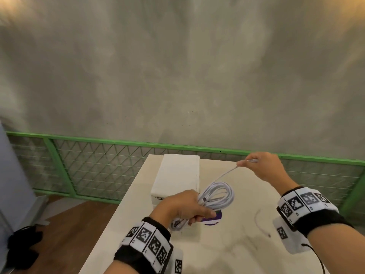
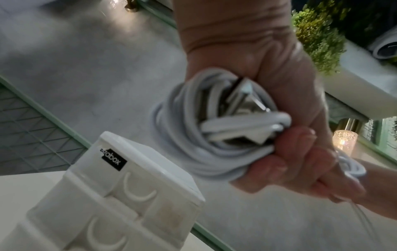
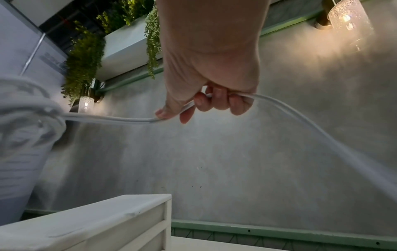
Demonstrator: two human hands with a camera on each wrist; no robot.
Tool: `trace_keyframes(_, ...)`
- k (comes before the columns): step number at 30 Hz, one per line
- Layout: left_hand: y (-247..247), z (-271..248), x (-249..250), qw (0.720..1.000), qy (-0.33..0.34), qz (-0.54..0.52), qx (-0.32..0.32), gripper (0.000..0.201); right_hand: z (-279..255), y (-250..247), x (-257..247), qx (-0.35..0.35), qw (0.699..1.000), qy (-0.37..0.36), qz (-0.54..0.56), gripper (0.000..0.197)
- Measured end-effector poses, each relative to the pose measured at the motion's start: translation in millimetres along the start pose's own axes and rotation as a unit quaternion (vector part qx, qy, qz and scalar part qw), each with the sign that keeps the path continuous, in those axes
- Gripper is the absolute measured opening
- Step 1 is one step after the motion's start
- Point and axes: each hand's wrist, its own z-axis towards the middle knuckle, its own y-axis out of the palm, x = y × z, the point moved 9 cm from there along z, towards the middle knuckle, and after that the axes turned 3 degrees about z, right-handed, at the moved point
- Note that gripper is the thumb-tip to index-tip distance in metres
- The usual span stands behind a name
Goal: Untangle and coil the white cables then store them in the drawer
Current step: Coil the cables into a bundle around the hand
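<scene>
My left hand (image 1: 189,209) grips a coil of white cable (image 1: 218,193) above the table, just right of the white drawer box (image 1: 177,175). In the left wrist view the coil (image 2: 204,135) sits in the fist (image 2: 279,152) with metal plug ends showing inside it. A loose strand (image 1: 227,174) runs up from the coil to my right hand (image 1: 262,165), which pinches it near the far table edge. The right wrist view shows the fingers (image 3: 214,101) curled round the cable (image 3: 118,119), which passes through the fist and trails off right. The drawer box (image 2: 120,200) has shut drawers with crescent pulls.
A thin white cable (image 1: 260,224) lies loose on the cream table (image 1: 227,250) to the right. A purple and white round object (image 1: 212,219) lies under the coil. A green mesh railing (image 1: 88,165) and concrete wall stand behind. A black bag (image 1: 23,246) sits on the wood floor at left.
</scene>
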Motion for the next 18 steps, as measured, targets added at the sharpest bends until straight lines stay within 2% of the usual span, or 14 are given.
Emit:
trace_keyframes(2, -9, 1, -5, 0.998, 0.007, -0.046, 0.032, 0.031, -3, 4, 2, -0.013, 1.000, -0.001, 0.026, 0.026)
trace_keyframes(4, -20, 2, -10, 0.986, 0.014, -0.145, 0.080, 0.029, -11, 15, -3, -0.050, 0.998, -0.023, 0.041, 0.024)
trace_keyframes(8, -41, 3, -18, 0.927, -0.001, -0.318, 0.201, 0.030, -40, 46, -20, -0.100, 0.990, -0.077, 0.062, 0.027)
trace_keyframes(11, -52, 1, -22, 0.890, -0.021, -0.357, 0.282, 0.027, -65, 77, -33, -0.135, 0.980, -0.107, 0.097, 0.028)
trace_keyframes(14, -49, 3, -24, 0.873, -0.035, -0.374, 0.311, 0.033, -82, 91, -50, -0.121, 0.972, -0.130, 0.153, 0.029)
trace_keyframes(18, -45, 9, -26, 0.849, -0.039, -0.431, 0.304, 0.034, -93, 108, -67, -0.127, 0.962, -0.156, 0.183, 0.037)
